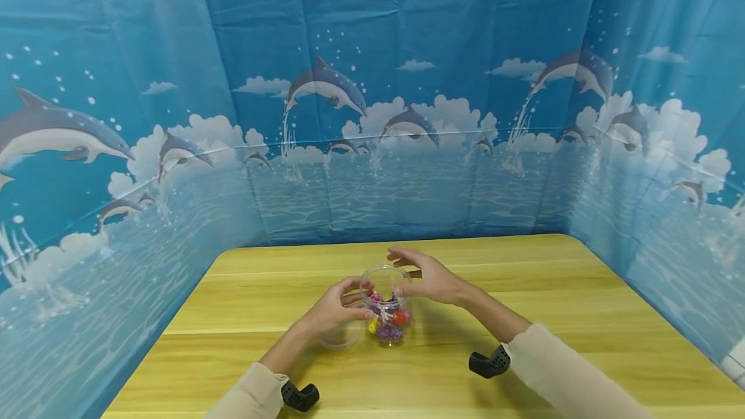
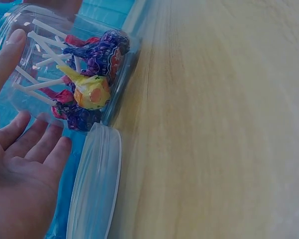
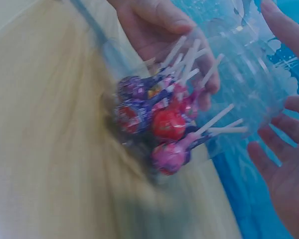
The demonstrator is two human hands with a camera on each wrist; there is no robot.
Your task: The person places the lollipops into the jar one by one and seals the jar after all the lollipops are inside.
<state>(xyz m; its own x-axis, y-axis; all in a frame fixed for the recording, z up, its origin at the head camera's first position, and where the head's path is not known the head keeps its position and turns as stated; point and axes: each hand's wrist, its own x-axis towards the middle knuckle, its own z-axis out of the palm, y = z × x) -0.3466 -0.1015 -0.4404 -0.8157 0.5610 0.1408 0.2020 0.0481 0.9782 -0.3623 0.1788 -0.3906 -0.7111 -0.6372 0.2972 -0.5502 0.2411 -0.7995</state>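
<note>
Both forearms reach in from the near edge, sleeves down to the wrists. Left hand is open, palm turned inward, fingers loosely spread. Right hand is raised slightly higher, palm facing left, fingers relaxed and straight.

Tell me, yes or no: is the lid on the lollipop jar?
No: the lid lies flat on the table beside the jar, whose mouth is open.

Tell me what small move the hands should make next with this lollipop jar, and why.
Probably close the left hand on the clear jar to steady it: both hands flank it with relaxed fingers, the right hand near its open mouth, and the lid lies beside it on the table.
</note>
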